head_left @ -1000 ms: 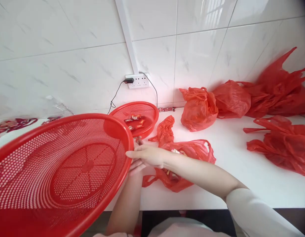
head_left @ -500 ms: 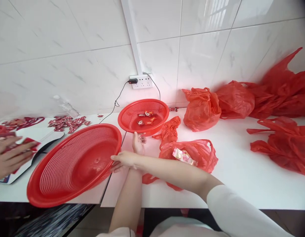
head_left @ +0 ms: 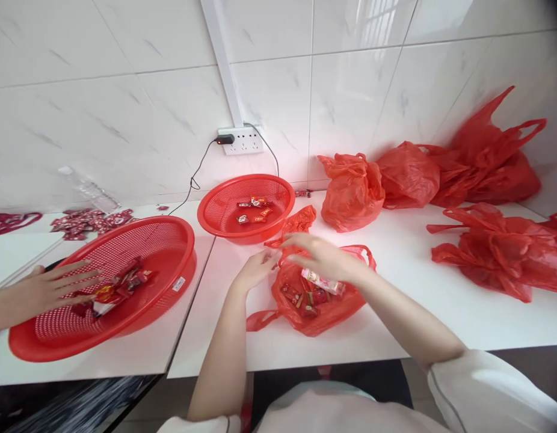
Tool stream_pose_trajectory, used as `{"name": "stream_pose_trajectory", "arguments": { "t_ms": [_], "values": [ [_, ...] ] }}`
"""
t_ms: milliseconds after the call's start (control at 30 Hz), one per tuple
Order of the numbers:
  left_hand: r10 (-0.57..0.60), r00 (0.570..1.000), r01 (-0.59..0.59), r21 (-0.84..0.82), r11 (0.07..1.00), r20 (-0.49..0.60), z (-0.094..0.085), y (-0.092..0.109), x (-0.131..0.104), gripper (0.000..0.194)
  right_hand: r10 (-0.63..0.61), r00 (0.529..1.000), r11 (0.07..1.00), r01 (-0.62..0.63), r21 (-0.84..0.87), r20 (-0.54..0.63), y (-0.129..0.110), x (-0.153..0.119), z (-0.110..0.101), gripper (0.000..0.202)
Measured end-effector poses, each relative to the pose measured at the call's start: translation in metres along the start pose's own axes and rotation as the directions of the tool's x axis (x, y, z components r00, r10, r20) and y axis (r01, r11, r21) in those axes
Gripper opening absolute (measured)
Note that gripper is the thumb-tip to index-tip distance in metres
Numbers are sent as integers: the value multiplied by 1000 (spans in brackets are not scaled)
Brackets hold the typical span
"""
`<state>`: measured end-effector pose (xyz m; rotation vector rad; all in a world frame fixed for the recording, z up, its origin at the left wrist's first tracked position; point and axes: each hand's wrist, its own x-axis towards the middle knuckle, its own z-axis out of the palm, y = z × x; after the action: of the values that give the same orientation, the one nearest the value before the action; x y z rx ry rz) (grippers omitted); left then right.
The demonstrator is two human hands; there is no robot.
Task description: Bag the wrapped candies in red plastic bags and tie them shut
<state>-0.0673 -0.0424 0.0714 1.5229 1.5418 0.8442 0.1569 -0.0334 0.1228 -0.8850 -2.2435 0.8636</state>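
My left hand [head_left: 255, 269] is at the left rim of an opened red plastic bag [head_left: 323, 325], fingers loosely bent; I cannot tell if they touch the plastic. My right hand [head_left: 321, 255] hovers over the bag's back part, fingers stretched leftward and apart, holding nothing. Inside the bag lie a pink-and-white wrapped packet [head_left: 322, 281] and several small red-wrapped sweets [head_left: 312, 310]. To the left, a large red basket [head_left: 170, 231] tilts, with red-wrapped sweets [head_left: 120, 291] in it. Another person's hand [head_left: 57, 288] reaches over these with fingers spread.
A smaller red basket [head_left: 210, 204] with a few wrapped sweets [head_left: 255, 210] stands behind my hands. Filled red bags [head_left: 353, 192] line the wall, and more bags [head_left: 499, 252] lie to the right. A socket strip [head_left: 240, 141], a clear bottle [head_left: 89, 189] and loose packets [head_left: 86, 222] sit at the back.
My right hand has let go of the large basket's rim and moved right, over the bag. My left hand moved down toward the bag. The other person's red packets now lie in the large basket.
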Motion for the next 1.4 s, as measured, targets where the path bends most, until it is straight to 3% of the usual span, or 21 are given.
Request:
{"name": "stream_pose_trajectory", "arguments": {
  "t_ms": [67,167,233,300,367,433,533,600,633,700,767,833,867,900,1000,1033,1133,1200,1267,1333,1400],
  "values": [
    [-38,996,30,100,995,77,5,-2,-8,41,180,971,953,-212,-217,-157,26,-26,-24,41],
    [-111,964,34,301,953,243,11,-7,-28,37,465,853,755,-522,-397,-238,62,-59,-45,59],
    [-134,949,27,351,936,285,15,-12,-40,33,599,774,658,-623,-423,-208,77,-75,-53,58],
    [-136,961,44,350,936,242,16,-14,-46,35,621,765,693,-637,-339,-167,85,-84,-62,44],
    [-127,977,77,269,960,174,11,-11,-46,34,540,809,805,-577,-137,-231,85,-87,-74,32],
    [-120,983,109,82,991,142,2,-2,-42,30,422,805,901,-425,91,-418,79,-85,-87,30],
    [-81,995,89,-182,979,51,-15,22,-34,25,278,658,955,-113,273,-700,60,-75,-100,29],
    [-8,1000,4,-270,963,-12,-21,42,-28,25,205,603,956,45,290,-771,42,-68,-100,22],
    [30,999,-34,-300,953,-19,-22,52,-26,25,169,624,952,98,290,-763,32,-64,-98,19],
    [91,996,-79,-338,938,21,-18,71,-22,24,82,750,946,148,287,-657,13,-57,-88,22],
    [163,984,-126,-347,929,78,-9,87,-17,23,-32,901,959,149,240,-433,0,-50,-74,39],
    [252,959,-196,-337,921,129,3,97,-11,21,-128,976,978,154,139,-179,-4,-39,-58,72],
    [296,943,-235,-325,916,153,8,100,-7,20,-153,984,984,161,82,-89,-4,-33,-50,80],
    [335,925,-271,-309,912,179,13,100,-3,19,-158,986,987,160,27,-46,-2,-26,-42,76],
    [411,893,-351,-291,890,181,17,88,8,12,-83,987,992,67,-111,-138,6,-7,-28,12],
    [426,893,-367,-309,877,147,16,81,12,10,-44,979,991,17,-133,-200,7,-2,-27,8],
    [463,881,-390,-406,826,94,13,57,15,32,39,934,990,-85,-117,-356,6,6,-31,35],
    [488,835,-360,-420,833,252,16,44,13,62,47,914,992,-91,-92,-403,3,8,-34,39],
    [472,783,-328,-376,867,406,26,36,9,84,40,930,997,-60,-44,-366,2,9,-33,36],
    [427,796,-302,-331,894,429,40,29,10,85,45,947,998,-31,50,-319,4,10,-30,28],
    [379,870,-276,-325,905,315,55,22,17,71,74,936,991,-29,134,-345,7,11,-27,24]
  ]
}}
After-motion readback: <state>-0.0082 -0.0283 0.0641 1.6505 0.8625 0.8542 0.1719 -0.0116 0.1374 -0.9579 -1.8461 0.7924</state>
